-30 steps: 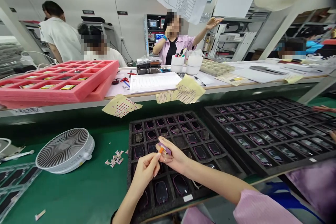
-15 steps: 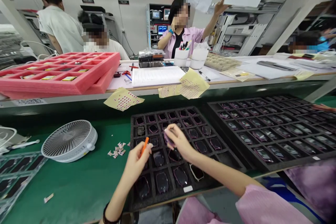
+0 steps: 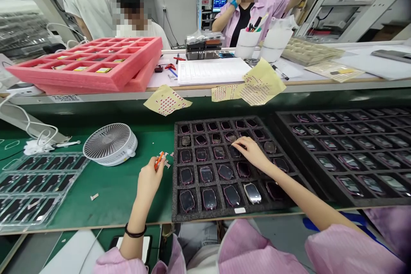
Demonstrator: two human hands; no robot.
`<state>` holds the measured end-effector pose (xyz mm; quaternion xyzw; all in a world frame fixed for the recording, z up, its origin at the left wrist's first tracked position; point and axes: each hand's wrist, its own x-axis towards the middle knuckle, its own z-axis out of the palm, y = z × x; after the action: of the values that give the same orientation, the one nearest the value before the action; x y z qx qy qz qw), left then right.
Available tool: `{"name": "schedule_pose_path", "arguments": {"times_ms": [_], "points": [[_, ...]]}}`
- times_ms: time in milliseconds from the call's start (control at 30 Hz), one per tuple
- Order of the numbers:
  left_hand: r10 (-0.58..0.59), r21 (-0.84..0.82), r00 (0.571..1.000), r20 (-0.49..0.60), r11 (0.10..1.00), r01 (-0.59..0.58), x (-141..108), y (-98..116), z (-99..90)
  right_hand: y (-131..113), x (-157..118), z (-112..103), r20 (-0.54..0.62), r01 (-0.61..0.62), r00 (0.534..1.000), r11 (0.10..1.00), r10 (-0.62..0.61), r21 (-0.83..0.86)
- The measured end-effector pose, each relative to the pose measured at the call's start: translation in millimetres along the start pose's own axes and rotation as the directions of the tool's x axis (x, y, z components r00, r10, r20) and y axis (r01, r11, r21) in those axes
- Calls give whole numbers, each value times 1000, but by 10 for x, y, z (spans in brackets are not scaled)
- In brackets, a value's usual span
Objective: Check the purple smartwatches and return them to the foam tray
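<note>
Left hand (image 3: 149,182) fingers clenched on orange stick (image 3: 158,160), held just left of black foam tray (image 3: 205,216), clear of its cells. Right hand (image 3: 252,152) fingers open, resting on pink-rimmed part (image 3: 235,151) in tray, apparently steadying it.

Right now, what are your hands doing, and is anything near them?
Left hand pinching an orange stick, by paper scraps. Right hand over the black foam tray, among dark pieces. Fan left of the left hand.
</note>
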<state>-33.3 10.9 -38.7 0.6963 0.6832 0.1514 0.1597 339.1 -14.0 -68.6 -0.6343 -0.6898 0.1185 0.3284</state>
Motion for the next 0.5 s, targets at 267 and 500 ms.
{"name": "schedule_pose_path", "arguments": {"times_ms": [267,500], "points": [[82,-157,996,29,985,-77,-50,130,58,336,-156,-234,-75,-179,982,737,173,-651],[278,-465,955,107,863,-199,-250,463,34,253,-148,-244,-70,-260,962,963,265,72]]}}
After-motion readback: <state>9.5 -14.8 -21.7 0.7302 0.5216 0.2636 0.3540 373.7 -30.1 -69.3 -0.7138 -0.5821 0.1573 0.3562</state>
